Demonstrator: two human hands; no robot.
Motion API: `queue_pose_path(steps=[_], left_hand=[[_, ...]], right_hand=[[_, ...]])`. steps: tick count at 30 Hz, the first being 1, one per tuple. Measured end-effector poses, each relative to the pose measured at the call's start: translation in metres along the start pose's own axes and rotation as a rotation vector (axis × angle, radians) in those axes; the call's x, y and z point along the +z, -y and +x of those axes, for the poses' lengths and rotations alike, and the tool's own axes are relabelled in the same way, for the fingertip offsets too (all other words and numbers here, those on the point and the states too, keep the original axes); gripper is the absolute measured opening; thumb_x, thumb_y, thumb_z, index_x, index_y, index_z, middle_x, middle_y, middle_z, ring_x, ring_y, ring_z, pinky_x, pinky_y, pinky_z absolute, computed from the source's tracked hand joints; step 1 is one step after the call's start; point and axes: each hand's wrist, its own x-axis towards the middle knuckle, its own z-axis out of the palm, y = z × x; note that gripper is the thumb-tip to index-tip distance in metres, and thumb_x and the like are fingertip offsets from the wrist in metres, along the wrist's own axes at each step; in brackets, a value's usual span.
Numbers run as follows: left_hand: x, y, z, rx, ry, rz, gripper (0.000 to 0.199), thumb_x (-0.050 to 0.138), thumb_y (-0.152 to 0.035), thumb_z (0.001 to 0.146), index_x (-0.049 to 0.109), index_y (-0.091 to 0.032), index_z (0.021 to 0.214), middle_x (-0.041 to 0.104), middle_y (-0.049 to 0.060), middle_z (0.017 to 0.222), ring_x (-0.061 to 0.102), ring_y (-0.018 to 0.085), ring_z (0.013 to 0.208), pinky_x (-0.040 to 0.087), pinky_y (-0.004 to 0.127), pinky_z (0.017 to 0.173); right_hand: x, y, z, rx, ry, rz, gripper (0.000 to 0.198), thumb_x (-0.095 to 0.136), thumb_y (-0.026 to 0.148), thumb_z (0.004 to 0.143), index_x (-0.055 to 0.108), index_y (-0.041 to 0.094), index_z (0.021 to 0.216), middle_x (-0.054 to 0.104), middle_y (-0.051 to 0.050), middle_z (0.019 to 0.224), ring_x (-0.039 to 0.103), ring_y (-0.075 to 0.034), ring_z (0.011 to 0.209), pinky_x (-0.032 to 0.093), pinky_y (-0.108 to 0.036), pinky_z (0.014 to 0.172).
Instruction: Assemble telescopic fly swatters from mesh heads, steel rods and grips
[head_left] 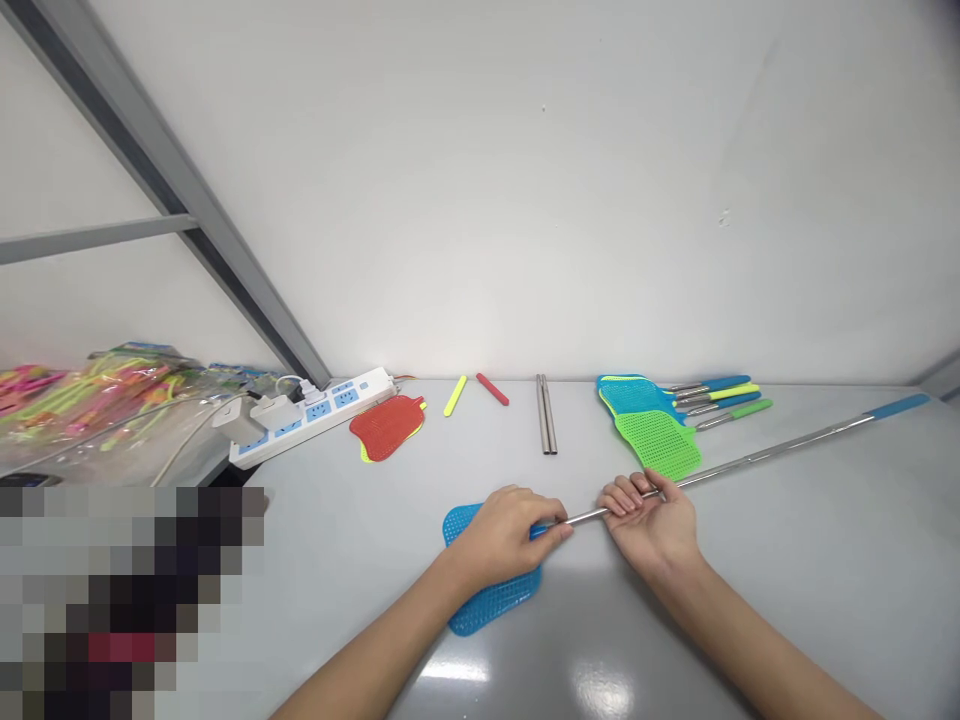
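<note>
A blue fly swatter (495, 600) with a long, drawn-out metal rod lies slantwise across the table in front of me. My left hand (510, 535) covers part of its mesh head and pinches the neck where the head meets the rod. Further along, my right hand (649, 515) is turned palm up, its fingers curled round the metal rod. Beyond that hand the rod runs up to the right and ends in a blue handle (900, 406). My left hand hides the middle of the mesh.
Several swatters with blue and green heads (660, 445) are stacked behind my right hand. Two metal rods (547, 415), a yellow handle (455, 396), a red handle (493, 389) and a red swatter head (388, 428) lie along the wall. A power strip (315, 415) and bagged items (112, 400) are at left.
</note>
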Motion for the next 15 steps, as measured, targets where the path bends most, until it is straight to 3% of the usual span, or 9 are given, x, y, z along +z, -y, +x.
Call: queue_pose_path(steps=[15], left_hand=[[-0.0001, -0.0010, 0.0009, 0.000, 0.018, 0.047, 0.029, 0.031, -0.033, 0.084, 0.050, -0.018, 0.068, 0.053, -0.002, 0.059, 0.046, 0.010, 0.058, 0.030, 0.023, 0.060]], right_hand=[[0.0014, 0.0079, 0.0043, 0.024, -0.016, -0.027, 0.017, 0.040, 0.024, 0.070, 0.029, 0.019, 0.057, 0.023, 0.006, 0.049, 0.026, -0.007, 0.039, 0.026, -0.020, 0.036]])
